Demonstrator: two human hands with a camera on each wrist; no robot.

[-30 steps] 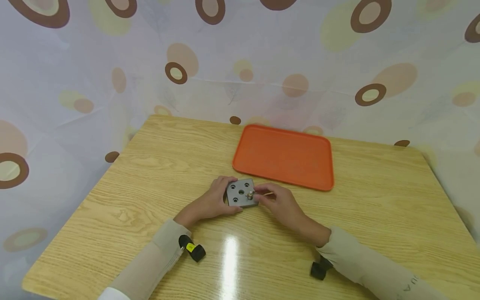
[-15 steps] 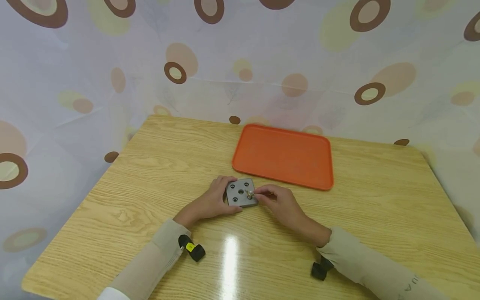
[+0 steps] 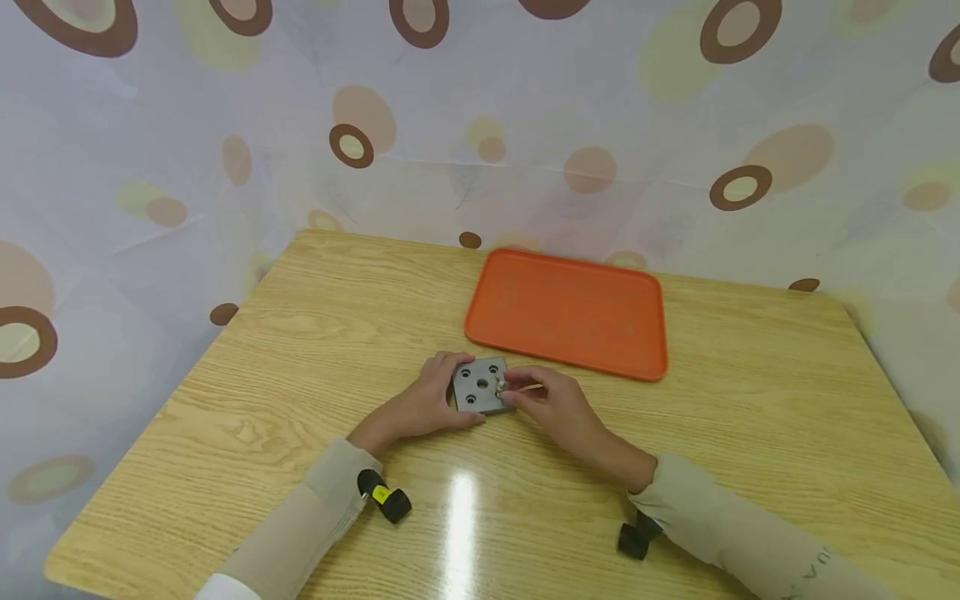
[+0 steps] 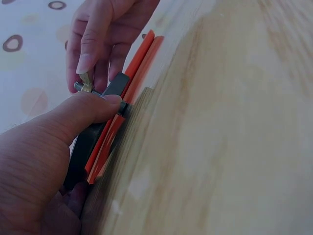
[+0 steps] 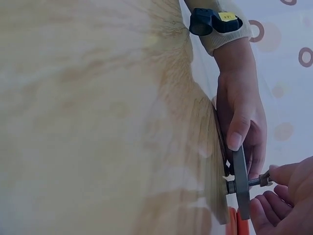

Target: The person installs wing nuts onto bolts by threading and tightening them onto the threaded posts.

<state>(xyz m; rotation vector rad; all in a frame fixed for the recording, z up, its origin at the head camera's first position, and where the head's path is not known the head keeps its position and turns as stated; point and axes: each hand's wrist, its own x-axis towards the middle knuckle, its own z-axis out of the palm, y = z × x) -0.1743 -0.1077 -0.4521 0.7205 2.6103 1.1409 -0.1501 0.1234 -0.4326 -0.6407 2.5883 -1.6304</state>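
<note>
A square grey metal plate (image 3: 476, 406) with several holes is held over the wooden table. My left hand (image 3: 429, 406) grips its left side, with the thumb along the near edge and fingers at the far edge. From a hole near the plate's right side stands a threaded bolt (image 5: 254, 181), topped by a brassy wing nut (image 4: 86, 84). A dark round piece (image 5: 231, 187) shows on the bolt below the plate in the right wrist view. My right hand (image 3: 558, 408) pinches the wing nut between thumb and index finger, its other fingers loosely curled.
An orange tray (image 3: 570, 312) lies behind the plate, toward the table's back edge. The wooden table (image 3: 300, 325) reaches out on both sides. A patterned cloth (image 3: 540, 108) hangs behind it. Each wrist carries a small black camera (image 3: 393, 505).
The right thumb and index finger have shifted slightly left and closed further over the wing nut. My left hand and the plate have stayed in place.
</note>
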